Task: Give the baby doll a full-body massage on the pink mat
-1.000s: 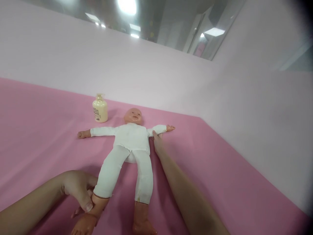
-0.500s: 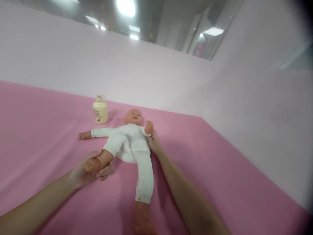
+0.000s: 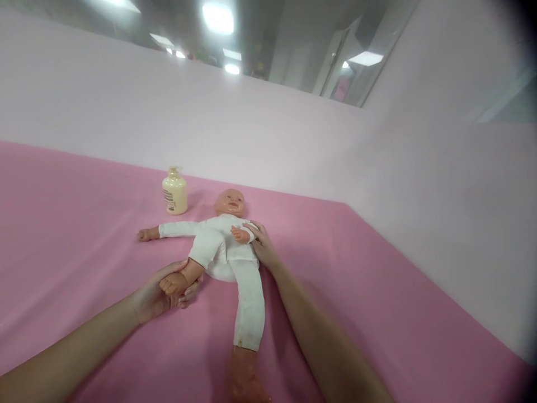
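Note:
A baby doll (image 3: 241,252) with a white cloth body lies on its back, head toward the wall. My left hand (image 3: 165,291) is wrapped round the lower leg on the left, which is raised and bent at the hip; the bare foot points toward me. My right hand (image 3: 262,243) grips the doll's arm on the right near the cuff, holding it bent so that the small hand rests over the chest. The doll's other arm stretches out to the left. Its other leg lies straight toward me.
A pale yellow pump bottle (image 3: 175,193) stands left of the doll's head. Pink cloth (image 3: 84,224) covers the surface, bordered by a white wall (image 3: 251,129) behind and on the right. A window (image 3: 285,50) above the wall shows bright reflections.
The doll's arm in my right hand has folded inward, from pointing up beside the shoulder to across the chest. My left hand has moved slightly right and up with the leg.

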`<state>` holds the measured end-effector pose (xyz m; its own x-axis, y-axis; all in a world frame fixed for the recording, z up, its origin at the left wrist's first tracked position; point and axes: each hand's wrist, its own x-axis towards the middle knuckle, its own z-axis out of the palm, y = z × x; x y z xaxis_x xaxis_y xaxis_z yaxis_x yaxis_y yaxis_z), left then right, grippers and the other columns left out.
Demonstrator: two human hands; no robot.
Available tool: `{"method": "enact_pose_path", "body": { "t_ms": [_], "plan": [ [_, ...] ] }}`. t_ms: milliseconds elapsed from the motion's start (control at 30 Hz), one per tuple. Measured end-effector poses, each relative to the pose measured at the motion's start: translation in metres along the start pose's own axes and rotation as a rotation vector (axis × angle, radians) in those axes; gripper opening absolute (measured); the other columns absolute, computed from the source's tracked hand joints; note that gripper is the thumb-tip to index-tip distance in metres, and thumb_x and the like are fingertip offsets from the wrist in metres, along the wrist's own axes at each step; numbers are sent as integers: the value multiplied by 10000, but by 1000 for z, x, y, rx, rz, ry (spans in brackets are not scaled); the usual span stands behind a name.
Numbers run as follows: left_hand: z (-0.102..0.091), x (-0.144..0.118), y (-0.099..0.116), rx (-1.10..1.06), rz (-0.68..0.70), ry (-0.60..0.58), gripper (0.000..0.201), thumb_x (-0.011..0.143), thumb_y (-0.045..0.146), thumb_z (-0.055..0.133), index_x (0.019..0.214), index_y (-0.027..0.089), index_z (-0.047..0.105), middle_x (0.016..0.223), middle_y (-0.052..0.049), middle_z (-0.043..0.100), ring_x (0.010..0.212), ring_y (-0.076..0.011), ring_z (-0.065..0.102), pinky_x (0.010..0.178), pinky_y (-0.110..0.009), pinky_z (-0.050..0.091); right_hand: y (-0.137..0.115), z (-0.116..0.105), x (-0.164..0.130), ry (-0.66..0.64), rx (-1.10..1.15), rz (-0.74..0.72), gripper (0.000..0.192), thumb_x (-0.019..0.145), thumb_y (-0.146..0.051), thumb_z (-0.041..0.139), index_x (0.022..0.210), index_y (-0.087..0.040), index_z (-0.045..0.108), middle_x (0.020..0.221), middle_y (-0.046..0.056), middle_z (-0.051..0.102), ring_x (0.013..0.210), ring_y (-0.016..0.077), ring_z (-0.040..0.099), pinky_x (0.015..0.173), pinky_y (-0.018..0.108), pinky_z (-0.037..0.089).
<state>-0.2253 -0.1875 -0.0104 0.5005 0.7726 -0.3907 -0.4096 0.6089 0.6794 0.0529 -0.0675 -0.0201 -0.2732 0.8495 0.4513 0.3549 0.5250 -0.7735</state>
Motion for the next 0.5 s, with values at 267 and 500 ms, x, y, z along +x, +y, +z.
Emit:
{"method": "enact_pose_path", "body": {
  "t_ms": [267,500],
  "plan": [
    [-3,-5,-3,66,15,1,414,821,514,574,884,113,658,696,-51,565,567,-132,424,556,-290,391,-4,-2,-1,8,83,59,424,815,-232,525,1216,-301,643,1400,37,455,1370,212,365,1159,381,298],
    [-20,-11,-5,273,-44,-623,621,807,666,515,1049,111,654,708,-59,616,688,-204,586,743,-344,453,-2,2,2,223,514,283,321,797,-285,565,1108,-254,635,1137,12,673,1084,207,603,997,389,457]
  ]
}}
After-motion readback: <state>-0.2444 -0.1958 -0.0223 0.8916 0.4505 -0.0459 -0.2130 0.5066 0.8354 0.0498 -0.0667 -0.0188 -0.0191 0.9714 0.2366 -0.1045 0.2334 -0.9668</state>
